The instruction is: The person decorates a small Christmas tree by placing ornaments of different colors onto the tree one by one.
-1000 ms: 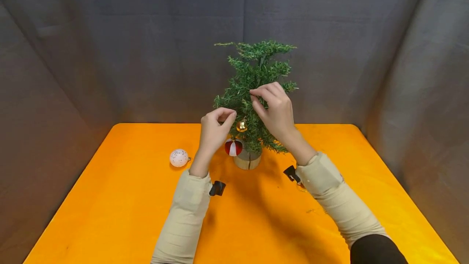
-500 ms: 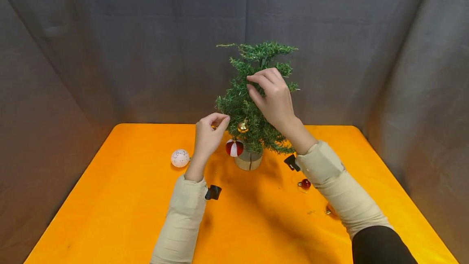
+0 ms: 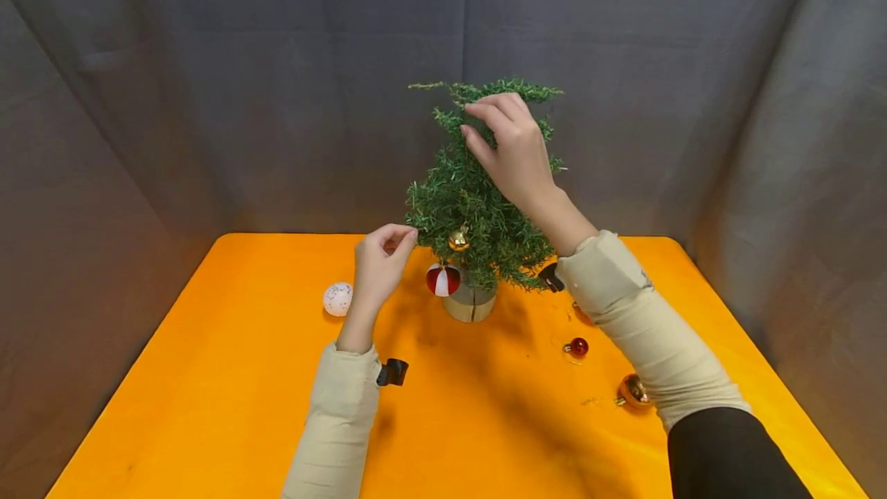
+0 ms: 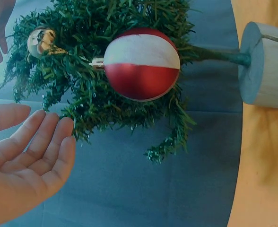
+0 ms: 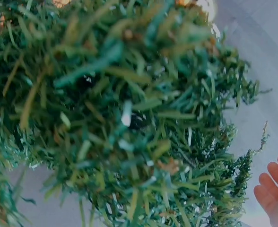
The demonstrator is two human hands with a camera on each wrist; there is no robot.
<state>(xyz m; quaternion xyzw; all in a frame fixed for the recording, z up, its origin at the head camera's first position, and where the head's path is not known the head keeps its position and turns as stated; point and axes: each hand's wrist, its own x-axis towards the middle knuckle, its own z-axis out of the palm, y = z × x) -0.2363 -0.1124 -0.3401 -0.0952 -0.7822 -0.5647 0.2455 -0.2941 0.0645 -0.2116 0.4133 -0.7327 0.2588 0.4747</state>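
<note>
A small green artificial Christmas tree [image 3: 478,199] stands on a wooden base [image 3: 470,306]. A red-and-white striped bauble [image 4: 143,64] and a small gold bauble [image 4: 40,42] hang from its lower branches. My left hand [image 3: 379,264] is at the tree's left side, fingers softly bent, fingertips beside a branch tip. In the left wrist view, nothing shows between thumb and fingers. My right hand [image 3: 511,146] is raised in front of the upper branches, thumb and forefinger apart with nothing visible between them. The right wrist view shows its fingers [image 5: 271,187] beside the foliage.
A white speckled bauble [image 3: 336,299] lies on the orange table [image 3: 235,376], left of my left hand. To the right lie a small red bauble [image 3: 578,347] and a gold bauble [image 3: 634,391], and another orange-toned one [image 3: 582,316] is partly behind my right sleeve. Grey curtains [image 3: 333,98] surround the table.
My right hand has risen along the front of the tree. My left hand has drawn left and slightly down, away from the hanging baubles. More baubles show beside the right sleeve.
</note>
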